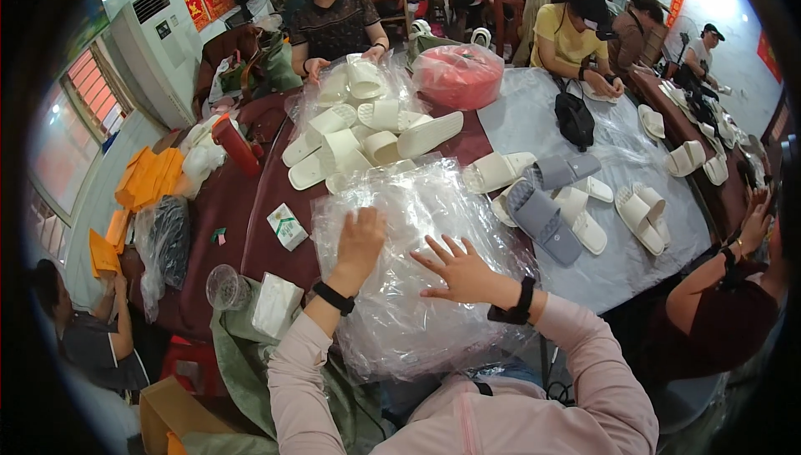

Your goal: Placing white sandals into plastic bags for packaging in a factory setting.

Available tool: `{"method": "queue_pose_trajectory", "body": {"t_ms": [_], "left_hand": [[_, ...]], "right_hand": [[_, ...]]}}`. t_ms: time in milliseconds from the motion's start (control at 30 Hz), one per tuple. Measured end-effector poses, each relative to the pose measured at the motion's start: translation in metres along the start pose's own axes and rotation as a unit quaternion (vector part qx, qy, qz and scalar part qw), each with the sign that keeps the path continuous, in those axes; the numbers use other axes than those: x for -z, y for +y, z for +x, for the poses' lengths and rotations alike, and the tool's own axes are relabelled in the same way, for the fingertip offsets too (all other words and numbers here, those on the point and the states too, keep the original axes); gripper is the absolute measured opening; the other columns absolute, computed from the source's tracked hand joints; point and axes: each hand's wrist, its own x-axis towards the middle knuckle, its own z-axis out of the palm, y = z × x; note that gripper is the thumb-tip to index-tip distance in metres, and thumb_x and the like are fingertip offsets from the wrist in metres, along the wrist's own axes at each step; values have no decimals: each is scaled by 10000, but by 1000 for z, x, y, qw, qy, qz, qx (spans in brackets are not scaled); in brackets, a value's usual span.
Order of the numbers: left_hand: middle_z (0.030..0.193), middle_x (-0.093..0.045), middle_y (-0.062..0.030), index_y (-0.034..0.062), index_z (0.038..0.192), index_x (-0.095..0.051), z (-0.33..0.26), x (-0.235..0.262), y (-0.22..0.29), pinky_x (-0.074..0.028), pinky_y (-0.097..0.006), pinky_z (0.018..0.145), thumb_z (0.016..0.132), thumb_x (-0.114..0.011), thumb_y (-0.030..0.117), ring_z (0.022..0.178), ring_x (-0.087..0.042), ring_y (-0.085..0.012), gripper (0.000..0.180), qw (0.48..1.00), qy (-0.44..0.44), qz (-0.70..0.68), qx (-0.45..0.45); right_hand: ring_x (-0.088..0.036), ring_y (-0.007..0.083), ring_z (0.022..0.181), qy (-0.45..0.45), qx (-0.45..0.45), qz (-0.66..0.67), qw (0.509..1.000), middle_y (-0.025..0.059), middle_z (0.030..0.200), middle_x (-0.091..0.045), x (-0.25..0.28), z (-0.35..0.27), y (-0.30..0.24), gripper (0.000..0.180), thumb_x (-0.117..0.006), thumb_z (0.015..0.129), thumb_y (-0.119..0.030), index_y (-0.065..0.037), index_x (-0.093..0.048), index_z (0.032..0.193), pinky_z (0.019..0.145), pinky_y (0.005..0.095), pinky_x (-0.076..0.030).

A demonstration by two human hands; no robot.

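A stack of clear plastic bags (pixel 417 321) lies on the table in front of me. My left hand (pixel 361 240) is at the stack's upper left part, fingers curled and drawn together on the film. Spread wide, the fingers of my right hand (pixel 461 273) rest over the stack's right half, holding nothing. Just beyond the bags is a heap of cream slippers (pixel 342 150). To the right, grey slippers (pixel 546 219) lie among more cream ones.
Left of the bags are a small white-and-green box (pixel 288 227), a clear plastic cup (pixel 228 288) and a white tissue pack (pixel 277 306). A red bundle in plastic (pixel 457 79) and a black pouch (pixel 574 117) lie farther back. Several other people sit around the tables.
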Motion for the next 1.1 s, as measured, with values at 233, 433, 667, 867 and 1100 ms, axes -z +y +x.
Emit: {"method": "queue_pose_trajectory", "body": {"t_ms": [233, 433, 667, 867, 1100], "left_hand": [[1438, -283, -237, 213, 1417, -345, -31, -51, 1, -252, -519, 1034, 798, -593, 498, 1299, -304, -370, 725, 935, -70, -324, 127], [1497, -128, -245, 277, 1458, -236, -27, -45, 6, -102, -596, 1076, 751, -585, 622, 1386, -121, -408, 860, 927, -106, -341, 116], [1362, -417, -180, 138, 1333, -459, -46, -103, -3, -304, -446, 1052, 750, -698, 396, 1295, -355, -348, 682, 754, 10, -634, 169], [1037, -613, -144, 45, 1018, -642, -35, -93, -25, -467, -354, 829, 811, -620, 122, 937, -605, -273, 222, 649, 53, -623, 433], [1389, -261, -359, 318, 1250, -552, -50, -115, -84, -350, -578, 956, 801, -563, 551, 1209, -330, -565, 506, 712, -132, -287, 627]], "right_hand": [[-190, 436, 1365, -98, 55, 2, 994, 183, 1502, -192, -10, 5, 26, 895, -583, 716, -688, -318, -233, 1451, 1042, 642, -183], [-186, 427, 1365, -65, -117, 55, 989, 154, 1500, -221, -2, 64, 4, 694, -475, 861, -573, -231, -295, 1438, 1048, 642, -109], [9, 451, 1390, -10, -52, 36, 998, 211, 1525, -28, -62, 100, -29, 973, -494, 714, -767, -254, -176, 1477, 1006, 709, -22], [63, 458, 1385, -89, -81, 44, 992, 224, 1522, 27, -58, 98, -17, 1037, -518, 653, -806, -282, -167, 1477, 1001, 709, 16], [105, 461, 1377, -116, -82, -8, 990, 224, 1518, 64, -59, 104, -19, 1052, -440, 661, -847, -279, -114, 1483, 1000, 711, -2]]}}
